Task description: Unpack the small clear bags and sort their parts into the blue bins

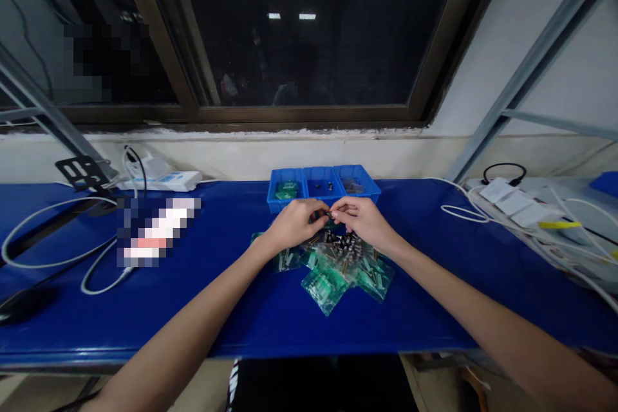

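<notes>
A small dark piece (pixel 329 214), too tiny to show its material or long axis, sits between the left hand (pixel 295 225) and right hand (pixel 364 222), fingers of both pinched on it, neither hand nearer. Below lie loose black-and-silver parts (pixel 344 243) and green-tinted clear plastic bags (pixel 326 286) on the blue worktop (pixel 299 331); just beyond stands a blue plastic three-compartment tray (pixel 276 207).

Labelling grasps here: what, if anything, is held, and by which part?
The left hand and right hand pinch one small dark piece; which part is too small to tell.
</notes>
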`<state>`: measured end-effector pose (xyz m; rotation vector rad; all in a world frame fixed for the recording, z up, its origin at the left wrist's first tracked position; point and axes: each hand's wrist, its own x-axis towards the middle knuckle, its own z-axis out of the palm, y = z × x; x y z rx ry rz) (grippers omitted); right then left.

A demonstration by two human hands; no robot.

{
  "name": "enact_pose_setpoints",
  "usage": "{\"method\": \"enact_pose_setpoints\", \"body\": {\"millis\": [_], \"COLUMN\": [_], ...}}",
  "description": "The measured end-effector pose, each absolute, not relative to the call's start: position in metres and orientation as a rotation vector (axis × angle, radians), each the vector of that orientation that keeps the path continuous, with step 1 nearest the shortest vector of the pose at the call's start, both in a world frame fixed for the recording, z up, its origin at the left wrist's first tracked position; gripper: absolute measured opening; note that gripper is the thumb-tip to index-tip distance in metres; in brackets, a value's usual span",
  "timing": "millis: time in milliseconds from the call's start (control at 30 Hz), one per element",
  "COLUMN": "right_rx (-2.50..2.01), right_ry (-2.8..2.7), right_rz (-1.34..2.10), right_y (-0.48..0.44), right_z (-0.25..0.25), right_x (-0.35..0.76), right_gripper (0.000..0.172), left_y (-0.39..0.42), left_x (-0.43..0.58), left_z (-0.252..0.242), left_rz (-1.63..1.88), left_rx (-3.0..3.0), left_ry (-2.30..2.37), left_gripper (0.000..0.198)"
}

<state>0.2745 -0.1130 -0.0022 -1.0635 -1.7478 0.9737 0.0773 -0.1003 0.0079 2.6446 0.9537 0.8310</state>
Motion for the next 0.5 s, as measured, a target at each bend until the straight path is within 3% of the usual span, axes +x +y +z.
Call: {"method": "enact_pose_setpoints", "body": {"millis": [500], "right_rx": [-1.094], "right_ry": [-1.795], "right_rz": [0.891], "right_y": [-0.1146], "right_z": [0.0015], "right_x": [0.272], "right_gripper": [0.006], "left_y": [-0.1044], "left_x": [0.078], "left_z": [0.0068], "left_rz": [0.724], "left_rx": [2.848], "left_ry": [1.077], "left_gripper": [0.017]}}
